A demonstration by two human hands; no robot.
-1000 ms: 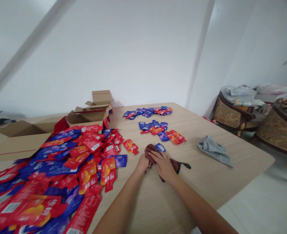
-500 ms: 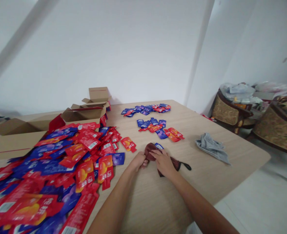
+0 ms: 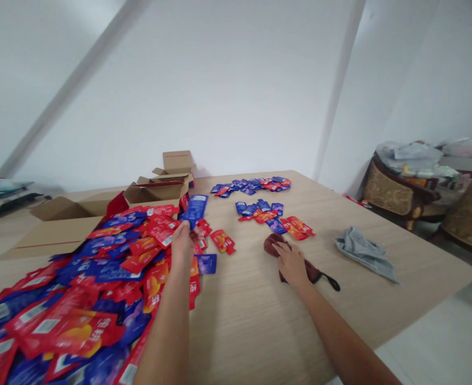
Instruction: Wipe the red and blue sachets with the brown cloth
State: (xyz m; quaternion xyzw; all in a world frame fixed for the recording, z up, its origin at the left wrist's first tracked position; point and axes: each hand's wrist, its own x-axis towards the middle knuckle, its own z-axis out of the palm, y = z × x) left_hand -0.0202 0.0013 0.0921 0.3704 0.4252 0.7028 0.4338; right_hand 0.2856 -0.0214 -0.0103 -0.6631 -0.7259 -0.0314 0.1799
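My left hand [image 3: 183, 240] is closed on a blue pouch [image 3: 196, 207] and holds it up over the right edge of a large heap of red and blue pouches [image 3: 103, 272]. To the right, my right hand [image 3: 291, 263] rests on a bunched brown cloth [image 3: 274, 243] lying on the table, its fingers bent over the fabric. A black loop [image 3: 330, 280] sticks out from the cloth's right end. Between the heap and the cloth lies a single red-orange pouch [image 3: 222, 240].
Open cardboard boxes [image 3: 65, 222] stand behind the heap. Smaller groups of pouches [image 3: 260, 211] lie farther back on the wooden table [image 3: 236, 331]. A grey cloth [image 3: 362, 248] is at the right. Beyond the table's right edge are patterned chairs [image 3: 392, 187] piled with bags.
My left hand has left the brown cloth, moved left, and now holds up a blue pouch. My right hand stays on the cloth, which sits slightly farther right. The view has shifted a little.
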